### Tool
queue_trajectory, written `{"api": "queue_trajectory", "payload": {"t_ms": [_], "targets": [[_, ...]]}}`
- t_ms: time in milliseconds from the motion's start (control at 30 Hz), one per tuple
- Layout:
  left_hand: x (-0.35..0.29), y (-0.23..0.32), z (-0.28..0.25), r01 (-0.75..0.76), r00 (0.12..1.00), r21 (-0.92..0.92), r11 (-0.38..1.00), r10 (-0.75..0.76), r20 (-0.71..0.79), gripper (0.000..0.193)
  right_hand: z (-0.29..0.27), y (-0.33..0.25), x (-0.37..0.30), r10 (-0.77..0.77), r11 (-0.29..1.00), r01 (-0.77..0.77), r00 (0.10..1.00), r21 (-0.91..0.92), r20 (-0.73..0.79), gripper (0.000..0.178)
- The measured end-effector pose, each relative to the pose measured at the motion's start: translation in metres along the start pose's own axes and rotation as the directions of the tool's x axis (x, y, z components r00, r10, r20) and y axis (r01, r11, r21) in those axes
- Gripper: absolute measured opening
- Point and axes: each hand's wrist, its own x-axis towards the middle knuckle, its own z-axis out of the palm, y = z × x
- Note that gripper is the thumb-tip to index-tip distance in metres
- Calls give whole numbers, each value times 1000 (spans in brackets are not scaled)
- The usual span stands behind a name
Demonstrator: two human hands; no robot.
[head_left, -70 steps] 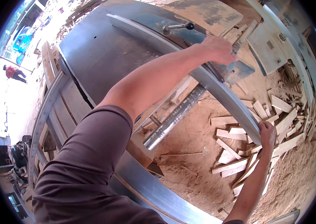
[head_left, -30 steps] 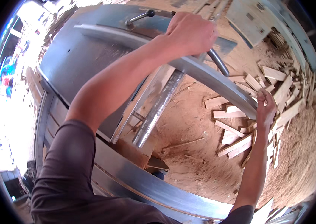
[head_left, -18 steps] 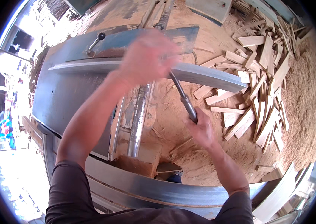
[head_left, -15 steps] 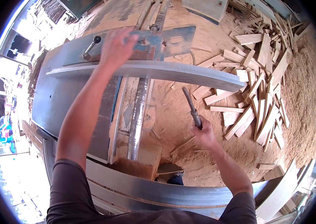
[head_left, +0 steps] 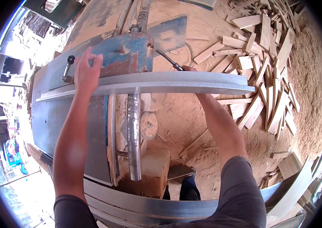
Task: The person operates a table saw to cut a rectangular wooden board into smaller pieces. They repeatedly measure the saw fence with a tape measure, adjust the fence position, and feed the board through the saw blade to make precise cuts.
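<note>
A long grey metal fence (head_left: pixel 161 84) lies across the saw's grey table (head_left: pixel 60 117). Behind it is a worn blue bracket (head_left: pixel 130 53), and to the left stands a clamp lever (head_left: pixel 69 69) with a black knob. Just right of the lever, my left hand (head_left: pixel 87 74) is raised with its fingers apart and nothing in them. My right arm reaches over the fence, and the fence hides part of my right hand (head_left: pixel 190 69). That hand is closed on the handle of a dark metal rod tool (head_left: pixel 169 60), whose tip points toward the bracket's right end.
A round steel bar (head_left: pixel 134 140) runs toward me under the fence. Right of it, sawdust covers the floor, with a big pile of wood offcuts (head_left: pixel 261 72). A long metal rail (head_left: pixel 149 201) crosses in front of my body. A sawdust heap (head_left: pixel 309 87) rises at far right.
My right hand has moved from the near side of the fence to beyond it, bringing the rod tool to the bracket. My left hand has come closer to the lever. The view has shifted.
</note>
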Motion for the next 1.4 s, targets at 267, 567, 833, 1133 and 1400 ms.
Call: {"api": "queue_trajectory", "payload": {"t_ms": [267,567,833,1133,1400], "targets": [[-6,-3,1,52,998,82,995,-49,-36,62,34,-25,56,365,868,-352,931,-351,-33,30],[-7,2,1,68,997,73,995,-65,-44,57,62,13,103,147,861,-192,980,-471,-131,35],[-7,-2,3,54,997,97,994,-49,-57,55,31,-43,95,56,652,-145,988,-744,-144,17],[-8,-25,3,-33,993,145,989,48,-105,54,-6,-70,94,160,417,-268,962,-869,-220,19],[-15,-12,-5,100,987,-11,995,-101,-127,40,19,-73,-82,126,507,-4,990,-862,69,36]]}}
